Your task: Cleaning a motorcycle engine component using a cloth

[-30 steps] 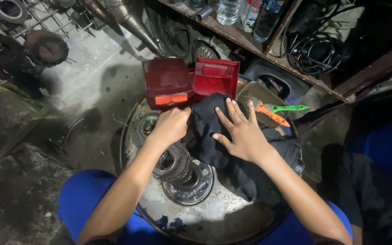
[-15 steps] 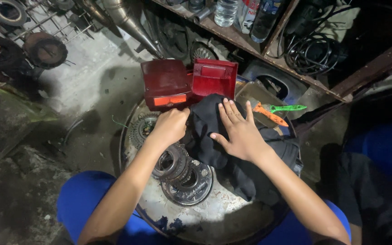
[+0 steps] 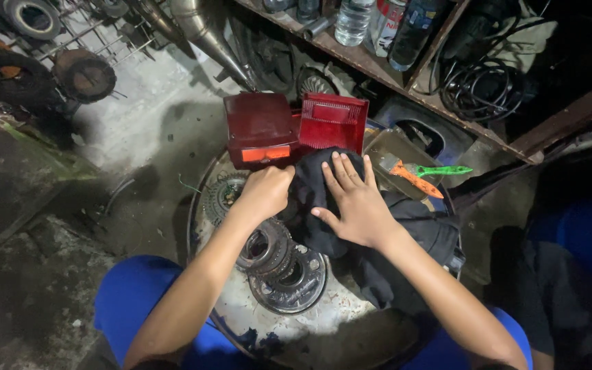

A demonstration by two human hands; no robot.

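Pressing my open right hand (image 3: pixel 354 205) flat on the black cloth (image 3: pixel 378 240), I kept my left hand (image 3: pixel 265 192) fisted just beside it, gripping the cloth's edge nearer the red tail-light housing (image 3: pixel 262 130).

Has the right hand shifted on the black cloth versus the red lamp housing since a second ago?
No. The right hand lies flat on the black cloth, fingertips just below the red lamp housing, as before.

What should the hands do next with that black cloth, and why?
Probably rub the black cloth on across the part under it. The right hand lies flat on the cloth with fingers spread, and the left hand is fisted at the cloth's edge beside the red lamp covers, so both look set for wiping.
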